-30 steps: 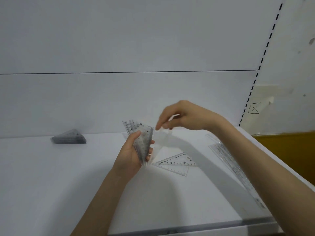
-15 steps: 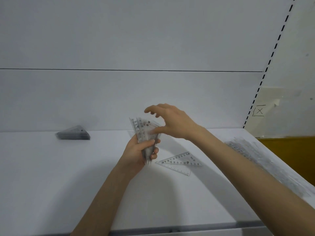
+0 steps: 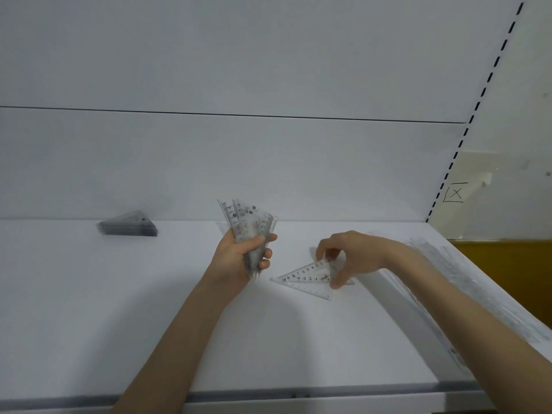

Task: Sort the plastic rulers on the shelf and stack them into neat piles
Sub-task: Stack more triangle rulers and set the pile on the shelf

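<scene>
My left hand [image 3: 239, 258] grips a fanned bundle of clear triangular rulers [image 3: 248, 225], held upright above the white shelf [image 3: 89, 309]. Just to its right, two clear triangle rulers [image 3: 304, 279] lie overlapped on the shelf. My right hand [image 3: 352, 252] reaches down over their right end, fingers and thumb pinching the corner of the upper one. A neat pile of triangular rulers [image 3: 127, 227] sits at the back left. Long straight clear rulers [image 3: 466, 282] lie in a blurred row along the shelf's right side, partly behind my right forearm.
The shelf's back panel [image 3: 268, 162] rises right behind the piles. A perforated upright [image 3: 466, 132] bounds the shelf on the right, with a yellow surface [image 3: 507, 264] beyond it. The shelf's front edge [image 3: 298, 394] runs along the bottom.
My right hand left the bundle in my left hand and dropped right onto the two triangles lying on the shelf, now pinching one. The left hand stayed holding its bundle.
</scene>
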